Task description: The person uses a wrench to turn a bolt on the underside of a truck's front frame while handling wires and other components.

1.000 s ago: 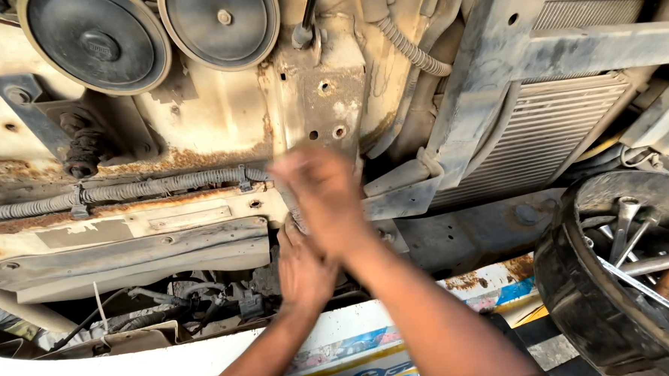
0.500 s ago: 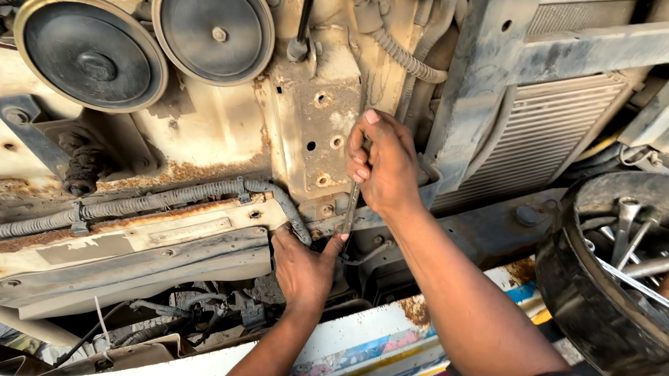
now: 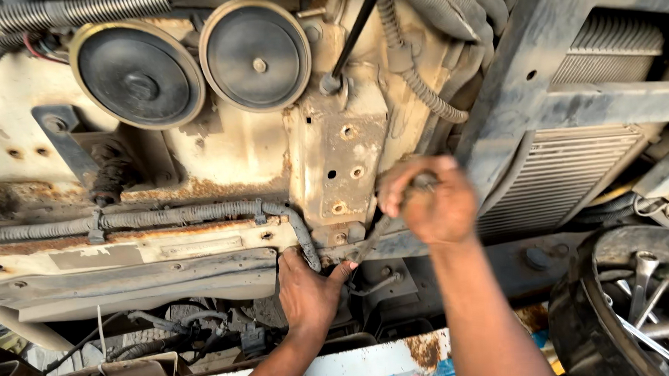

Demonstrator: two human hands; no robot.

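Underside of a vehicle's front end, seen from below. Right hand (image 3: 431, 206) closed in a fist around the upper end of a slim metal tool (image 3: 378, 235), blurred, so the exact grip cannot be told beyond that. Tool slanting down and left from the fist to a small fastening point at the lower edge of the rusty cream bracket plate (image 3: 333, 162). Left hand (image 3: 307, 293) just below, fingers curled and pressing around the tool's tip and the end of the ribbed black hose (image 3: 200, 214); holding rather than open, though what exactly sits under the fingers stays hidden.

Two round black horns (image 3: 194, 66) above left, finned cooler (image 3: 552, 175) to the right, a dark tyre rim with bright wrenches (image 3: 640, 287) lying in it at the lower right.

Likely trouble from here: tool slipping off the corroded fastening under load, then striking the left fingers set right beside the tip. Rust flaking down toward the face. Rounded or seized hardware from a poor seat of the tool. Hose or its clip nicked if the tool skids sideways. Knuckles of the right fist driven into the sharp plate edge on a sudden release.
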